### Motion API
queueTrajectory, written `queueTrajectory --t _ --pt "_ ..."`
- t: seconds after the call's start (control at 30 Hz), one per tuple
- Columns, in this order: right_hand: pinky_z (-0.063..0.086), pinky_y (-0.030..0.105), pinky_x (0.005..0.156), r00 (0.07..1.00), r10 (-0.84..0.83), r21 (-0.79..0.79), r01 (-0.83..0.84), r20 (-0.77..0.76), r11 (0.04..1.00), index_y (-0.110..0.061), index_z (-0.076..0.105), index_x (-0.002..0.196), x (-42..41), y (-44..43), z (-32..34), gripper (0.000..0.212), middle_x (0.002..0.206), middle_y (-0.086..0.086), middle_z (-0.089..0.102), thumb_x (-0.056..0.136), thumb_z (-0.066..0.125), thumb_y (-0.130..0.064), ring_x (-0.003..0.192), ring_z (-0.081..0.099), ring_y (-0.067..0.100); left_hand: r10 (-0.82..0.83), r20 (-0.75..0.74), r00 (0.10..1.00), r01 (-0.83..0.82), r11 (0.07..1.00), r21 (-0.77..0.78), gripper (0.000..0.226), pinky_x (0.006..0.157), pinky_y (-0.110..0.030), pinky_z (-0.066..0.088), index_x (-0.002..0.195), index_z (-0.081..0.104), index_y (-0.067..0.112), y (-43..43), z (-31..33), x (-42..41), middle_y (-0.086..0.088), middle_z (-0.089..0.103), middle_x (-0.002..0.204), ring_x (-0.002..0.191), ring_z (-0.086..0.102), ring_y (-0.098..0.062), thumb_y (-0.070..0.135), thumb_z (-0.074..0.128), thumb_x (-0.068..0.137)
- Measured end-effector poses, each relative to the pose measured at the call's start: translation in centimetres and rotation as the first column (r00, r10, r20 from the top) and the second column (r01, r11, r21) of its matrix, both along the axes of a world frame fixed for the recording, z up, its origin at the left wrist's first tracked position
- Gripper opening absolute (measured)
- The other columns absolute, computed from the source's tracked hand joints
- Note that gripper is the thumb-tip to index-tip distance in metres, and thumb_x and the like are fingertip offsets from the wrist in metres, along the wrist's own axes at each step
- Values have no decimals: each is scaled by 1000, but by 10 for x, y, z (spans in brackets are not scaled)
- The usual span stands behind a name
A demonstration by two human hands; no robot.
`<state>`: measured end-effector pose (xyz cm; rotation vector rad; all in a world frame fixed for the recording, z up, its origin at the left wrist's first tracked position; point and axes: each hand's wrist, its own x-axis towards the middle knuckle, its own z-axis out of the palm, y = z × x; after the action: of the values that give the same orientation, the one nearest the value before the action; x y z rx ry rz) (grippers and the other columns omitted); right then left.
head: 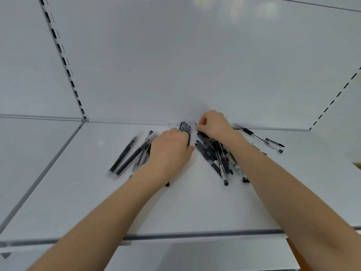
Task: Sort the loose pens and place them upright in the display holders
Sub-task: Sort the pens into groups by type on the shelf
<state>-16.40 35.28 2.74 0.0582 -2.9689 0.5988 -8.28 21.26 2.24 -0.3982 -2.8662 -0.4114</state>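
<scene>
Our right fingertips (201, 123) were curled together, pinching the end of a slim pen (196, 122). Its pale tip poked out toward 10 o'clock. Our left fingers (182, 133) were wrapped round a bundle (185, 127) of dark capped pens, with the caps sticking out at 12 o'clock past the knuckles. The right hand (214, 124) sat at 1 o'clock of the left hand (172, 151), near it but apart.

Loose stock lay flat on the white shelf (175, 208):
- The right pile (215, 156) fanned out at 5 o'clock of the right hand, partly under the wrist.
- The left group (130, 153) lay at 9 o'clock of the left hand, partly hidden by it.
- A few stray pens (272, 143) lay at 3 o'clock, by the back panel (175, 65).

No display holders were in view, so we couldn't tell where the bundle would go.

Our read was a gather-and-sort step, early on, with most pens unsorted. To do it well, we judged:
- The slim pen should join the bundle only if it was the same type, caps the same way.
- The left grip should be loose enough to admit a pen but tight enough that none slid out.
- The ends should be squared on the shelf before lifting.

Risks were round barrels rolling and the right forearm sweeping the pile beneath it.
</scene>
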Motion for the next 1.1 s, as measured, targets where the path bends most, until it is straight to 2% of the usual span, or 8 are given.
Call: queueTrajectory --t 0.17,0.3,0.37,0.5,0.63,0.83,0.97,1.1 --pt "49 36 83 1000 -8 -75 7 -8 997 4 67 87 -6 5 1 27 96 18 69 88 57 -21 93 62 32 43 17 999 -40 989 -143 40 65 -31 35 96 57 5 16 -2 -14 -12 58 104 94 56 -30 44 47 90" --pt "38 28 59 1000 14 -125 -13 5 992 -6 50 54 -11 -1 4 33 57 9 49 83 57 -18 60 45 24 67 49 997 -58 984 -170 29 65 -31 34 95 56 4 17 0 -14 -13 59 104 91 57 -30 31 47 92" --pt "33 27 55 998 32 -110 -26 55 994 -8 47 52 -14 -6 6 34 54 5 42 82 61 -19 56 40 20 76 62 995 -65 985 -161 16 60 -29 32 89 54 6 14 2 -11 -12 60 101 82 53 -28 21 46 90" --pt "25 26 45 992 50 -44 -45 112 998 -12 29 49 -18 -13 9 42 50 3 31 80 58 -10 47 31 16 97 99 990 -90 993 -78 12 54 -27 29 76 49 10 -1 4 0 -6 52 76 79 50 -29 18 47 85" --pt "31 24 49 994 63 -204 -43 93 978 -6 47 61 -18 -6 12 21 62 10 45 80 56 -8 59 42 18 90 124 988 -113 974 197 21 53 -30 33 70 51 7 -22 5 14 -6 54 72 75 53 -27 23 52 83" --pt "49 15 50 999 45 -796 -43 -20 604 -8 62 79 23 6 39 13 67 3 61 89 56 -12 56 59 8 -42 240 970 -139 714 686 16 69 -32 56 77 59 8 -37 6 34 -1 68 67 64 66 -13 22 59 86" --pt "52 17 56 992 -35 -909 -98 -122 404 -8 62 96 59 7 44 9 71 7 66 90 56 -10 58 65 10 -116 229 966 -125 568 814 9 61 -23 55 80 58 7 -34 6 43 2 65 56 52 62 -6 14 58 87" --pt "54 18 60 976 -70 -917 -169 -208 360 -14 62 91 83 6 49 6 72 6 68 90 57 -11 63 68 12 -173 201 964 -73 556 828 8 53 -14 50 79 56 8 -29 7 49 -3 63 59 48 57 -2 10 57 87"
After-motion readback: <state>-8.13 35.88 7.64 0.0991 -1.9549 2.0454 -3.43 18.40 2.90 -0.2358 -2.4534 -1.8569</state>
